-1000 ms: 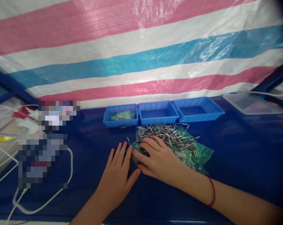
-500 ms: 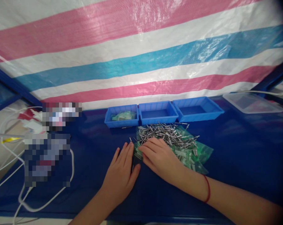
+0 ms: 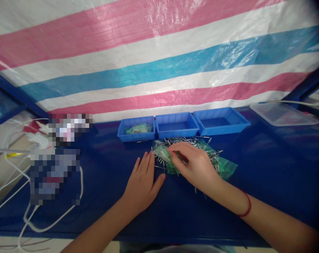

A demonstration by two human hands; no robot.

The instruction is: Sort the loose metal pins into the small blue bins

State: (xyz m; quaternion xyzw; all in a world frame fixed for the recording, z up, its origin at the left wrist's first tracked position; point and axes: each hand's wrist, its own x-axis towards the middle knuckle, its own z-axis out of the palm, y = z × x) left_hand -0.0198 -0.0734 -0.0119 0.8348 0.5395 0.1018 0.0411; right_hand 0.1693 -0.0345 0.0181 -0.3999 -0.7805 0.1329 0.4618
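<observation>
My left hand (image 3: 144, 182) lies flat on the dark blue table (image 3: 267, 168), fingers stretched out and together, just left of a heap of small metal pins (image 3: 193, 142). The pins lie on green plastic bags (image 3: 224, 164). My right hand (image 3: 195, 164) is over the heap, fingers curled and pinching the edge of one green bag (image 3: 163, 154) at the heap's left side. A red cord circles my right wrist.
Three blue bins stand in a row behind the heap: the left bin (image 3: 136, 129) holds green bags, the middle bin (image 3: 176, 124) and right bin (image 3: 220, 121) look bare. A clear lid (image 3: 283, 114) lies far right. White cables (image 3: 43, 218) loop at left. A striped tarp (image 3: 159, 56) hangs behind.
My right hand has moved from lying on the pile's left edge to pinching and lifting a green bag. Pins have scattered toward the front. My left hand stays flat.
</observation>
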